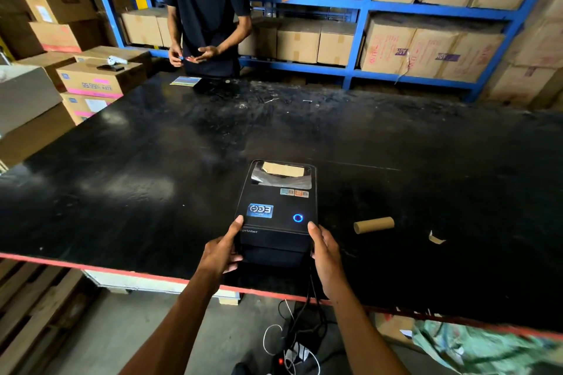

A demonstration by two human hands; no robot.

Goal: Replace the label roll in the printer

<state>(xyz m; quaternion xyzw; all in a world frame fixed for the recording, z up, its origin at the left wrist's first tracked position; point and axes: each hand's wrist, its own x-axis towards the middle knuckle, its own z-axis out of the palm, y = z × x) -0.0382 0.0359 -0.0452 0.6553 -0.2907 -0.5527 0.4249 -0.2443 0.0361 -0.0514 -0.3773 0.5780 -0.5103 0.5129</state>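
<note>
A black label printer (275, 207) stands on the black table (137, 167) near its front edge, lid down, a blue ring light glowing on top. Through the clear window at its back a label roll (281, 170) shows. My left hand (221, 248) grips the printer's front left side and my right hand (326, 248) grips its front right side. An empty cardboard core (373, 225) lies on the table to the right of the printer, with a small torn paper scrap (435, 237) further right.
Another person stands at the table's far side, hands together. Cardboard boxes (97, 79) are stacked at the left; blue shelving (365, 6) full of boxes lines the back. Cables (292, 341) hang from the printer to the floor. A card (185, 81) lies on the far table edge.
</note>
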